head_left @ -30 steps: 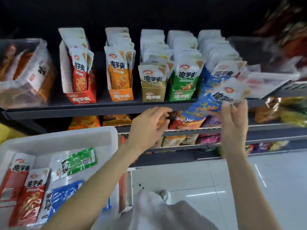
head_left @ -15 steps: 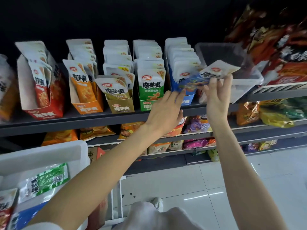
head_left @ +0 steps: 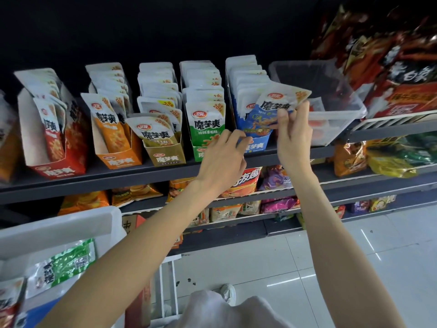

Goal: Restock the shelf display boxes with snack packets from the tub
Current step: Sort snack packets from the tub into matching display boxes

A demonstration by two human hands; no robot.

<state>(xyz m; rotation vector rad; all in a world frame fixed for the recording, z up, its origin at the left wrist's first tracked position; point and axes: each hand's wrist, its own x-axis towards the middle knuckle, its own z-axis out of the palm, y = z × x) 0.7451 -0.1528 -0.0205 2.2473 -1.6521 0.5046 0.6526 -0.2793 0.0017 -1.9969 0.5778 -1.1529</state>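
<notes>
At blue display box | right hand fingers pinch blue packet (reads 魔芋爽) | left hand fingers loose, touching box front

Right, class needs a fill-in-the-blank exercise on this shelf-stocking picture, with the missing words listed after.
1. The right hand pinches a packet whose lower half is ____.
2. That packet is tilted over the ____ display box.
3. The left hand reaches toward the front of the blue box and holds ____.
4. Right of the blue box stands a clear plastic ____.

Missing words: blue; blue; nothing; tub
</notes>
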